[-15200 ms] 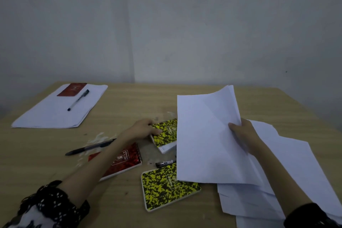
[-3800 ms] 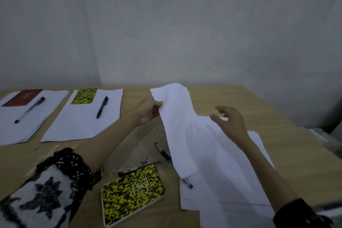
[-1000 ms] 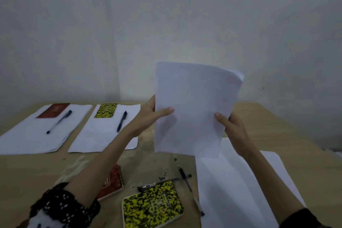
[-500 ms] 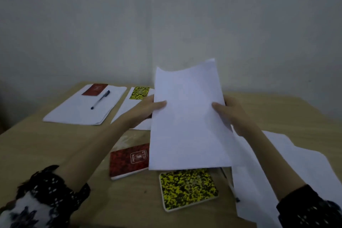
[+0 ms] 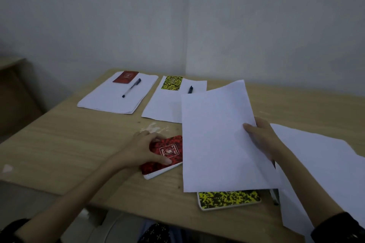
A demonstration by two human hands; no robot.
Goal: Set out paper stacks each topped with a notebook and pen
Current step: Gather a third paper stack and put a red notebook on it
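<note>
Since half a second ago the left hand [image 5: 146, 151] has let go of the held sheets [image 5: 223, 136] and dropped onto the red notebook [image 5: 167, 154], fingers curled over its far edge and thumb pressed on the cover, grasping it. Only the right hand [image 5: 260, 140] now clutches the sheets, thumb on top at their right edge; they are plain white, squared together and tilted above the counter [image 5: 59, 144].

Just beside the red notebook, the sheets' lower edge overhangs a yellow-and-black notebook [image 5: 229, 199] lying flat. Beyond the red notebook sit two finished stacks: the left paper stack [image 5: 110, 100] carries a small red notebook [image 5: 125, 77] and a pen [image 5: 131, 88]; the right paper stack [image 5: 164, 106] bears a yellow-patterned notebook [image 5: 171, 83] and a dark pen [image 5: 190, 89], partly hidden by the sheets. Loose white paper [image 5: 324, 163] spreads under the right forearm.
</note>
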